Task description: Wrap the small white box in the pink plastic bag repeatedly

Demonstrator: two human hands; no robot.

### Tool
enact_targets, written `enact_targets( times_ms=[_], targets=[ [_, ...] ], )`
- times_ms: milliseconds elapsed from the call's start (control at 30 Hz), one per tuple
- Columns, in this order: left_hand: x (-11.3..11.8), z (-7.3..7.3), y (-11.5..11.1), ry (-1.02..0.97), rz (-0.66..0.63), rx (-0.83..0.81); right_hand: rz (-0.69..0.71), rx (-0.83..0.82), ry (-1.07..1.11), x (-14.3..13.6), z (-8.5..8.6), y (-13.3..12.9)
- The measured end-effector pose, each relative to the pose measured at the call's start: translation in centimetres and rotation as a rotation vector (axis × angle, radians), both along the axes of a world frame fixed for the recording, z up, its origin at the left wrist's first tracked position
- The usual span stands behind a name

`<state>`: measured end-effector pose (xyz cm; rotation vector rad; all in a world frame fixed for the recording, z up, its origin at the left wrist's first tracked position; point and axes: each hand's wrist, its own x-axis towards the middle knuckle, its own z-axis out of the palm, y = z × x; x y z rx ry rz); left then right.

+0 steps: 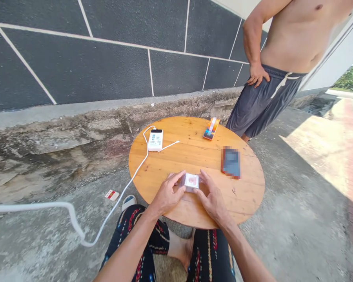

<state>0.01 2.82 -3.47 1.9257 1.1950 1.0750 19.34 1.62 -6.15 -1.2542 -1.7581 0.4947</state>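
A small clear box [191, 181] with a reddish picture on top rests on the round wooden table [176, 160], near its front edge. My left hand [170, 192] is at the box's left side, thumb and fingers curved against it. From the right, my right hand [211, 195] touches it with thumb and fingertips. The box sits between both hands, its top face uncovered.
A white power bank [155, 140] with a white cable stands at the table's back left. An orange box [211, 128] lies at the back, a blurred phone-like object [231, 162] at the right. A person [270, 70] stands behind the table, near a dark wall [106, 66].
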Motion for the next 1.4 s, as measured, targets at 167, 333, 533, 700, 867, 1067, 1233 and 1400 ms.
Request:
enact_targets(
  times_ms=[167, 333, 533, 700, 867, 1067, 1233, 1400],
  targets=[
    [0.1, -0.1, -0.2, 0.003, 0.006, 0.015, 0.0, 0.027, -0.05, 0.0, -0.2, 0.0],
    [-0.1, 0.1, -0.2, -0.059, 0.003, 0.021, 0.006, 0.051, -0.069, -0.1, -0.3, -0.1],
    [-0.2, 0.0, -0.3, -0.145, 0.054, 0.023, -0.09, 0.127, -0.013, 0.5, 0.8, -1.0],
    [0.1, -0.2, -0.1, -0.107, 0.076, 0.043, -0.045, 0.187, -0.156, 0.7, 3.4, -0.6],
    [0.3, -0.5, 0.2, -0.088, 0.041, 0.06, 0.038, 0.227, -0.397, -0.2, 5.2, 0.5],
    [0.3, -0.1, 0.1, -0.1, 0.004, 0.05, 0.054, 0.31, -0.636, -1.0, 6.0, 1.0],
    [0.3, 0.1, 0.1, -0.105, -0.004, 0.054, 0.048, 0.271, -0.6, -1.4, 6.3, 1.4],
    [0.3, -0.2, 0.2, -0.115, -0.007, 0.075, 0.035, 0.208, -0.519, -1.3, 7.2, 2.4]
  ],
)
